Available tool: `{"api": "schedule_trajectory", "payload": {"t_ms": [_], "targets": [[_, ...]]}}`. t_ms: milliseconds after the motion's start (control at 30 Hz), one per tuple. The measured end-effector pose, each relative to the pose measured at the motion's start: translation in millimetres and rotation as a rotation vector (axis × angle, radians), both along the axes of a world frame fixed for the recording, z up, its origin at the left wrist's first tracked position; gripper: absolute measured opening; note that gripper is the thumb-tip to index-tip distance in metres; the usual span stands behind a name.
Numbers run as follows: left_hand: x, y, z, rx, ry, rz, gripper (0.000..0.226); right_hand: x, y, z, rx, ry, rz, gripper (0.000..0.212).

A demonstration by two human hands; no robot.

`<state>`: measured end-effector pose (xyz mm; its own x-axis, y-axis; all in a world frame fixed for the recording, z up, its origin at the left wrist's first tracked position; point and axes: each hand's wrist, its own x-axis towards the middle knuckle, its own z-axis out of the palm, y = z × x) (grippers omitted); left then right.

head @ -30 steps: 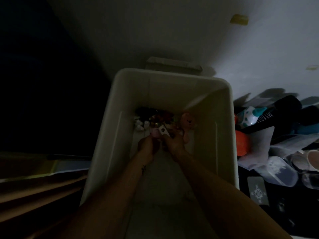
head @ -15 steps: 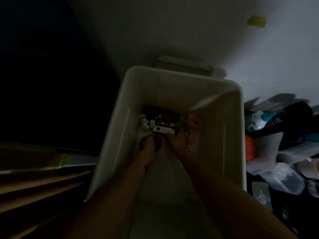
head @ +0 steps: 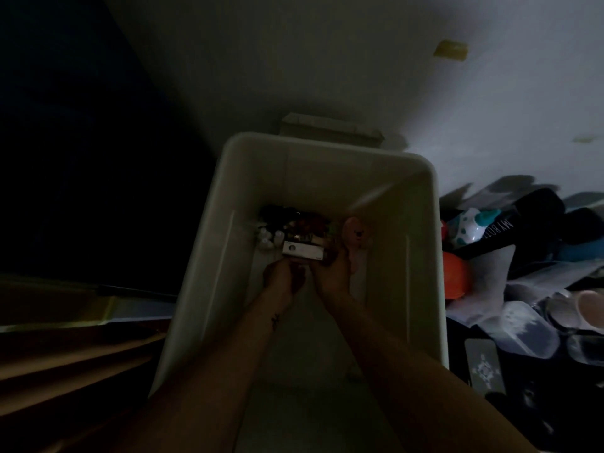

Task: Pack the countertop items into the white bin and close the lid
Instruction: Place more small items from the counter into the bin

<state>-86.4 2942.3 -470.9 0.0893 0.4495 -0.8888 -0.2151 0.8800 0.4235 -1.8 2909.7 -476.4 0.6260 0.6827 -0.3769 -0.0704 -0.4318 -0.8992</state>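
The scene is very dark. An open white bin fills the middle of the head view, and both my arms reach deep into it. My right hand holds one end of a small white box lying flat at the far end of the bin floor. My left hand sits just below the box's other end, its fingers curled; whether it grips the box is hidden. Behind the box lie several small dark and white items and a pink plush toy.
To the right of the bin lies a cluttered pile: a white and teal bottle, a black bottle with lettering, an orange object, clear plastic containers and a patterned flat case. Brown boards lie at the left.
The white box has turned from upright between my hands to lying flat on the bin floor. The camera has shifted, so the bin sits further right in view.
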Motion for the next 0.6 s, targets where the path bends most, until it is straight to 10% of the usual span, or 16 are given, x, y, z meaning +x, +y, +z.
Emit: {"api": "schedule_trajectory", "payload": {"t_ms": [600], "targets": [[5.3,-24.3,71.6,0.224,-0.042,-0.048,0.034,17.1,-32.8,69.1,-0.048,0.036,0.106,0.045]]}}
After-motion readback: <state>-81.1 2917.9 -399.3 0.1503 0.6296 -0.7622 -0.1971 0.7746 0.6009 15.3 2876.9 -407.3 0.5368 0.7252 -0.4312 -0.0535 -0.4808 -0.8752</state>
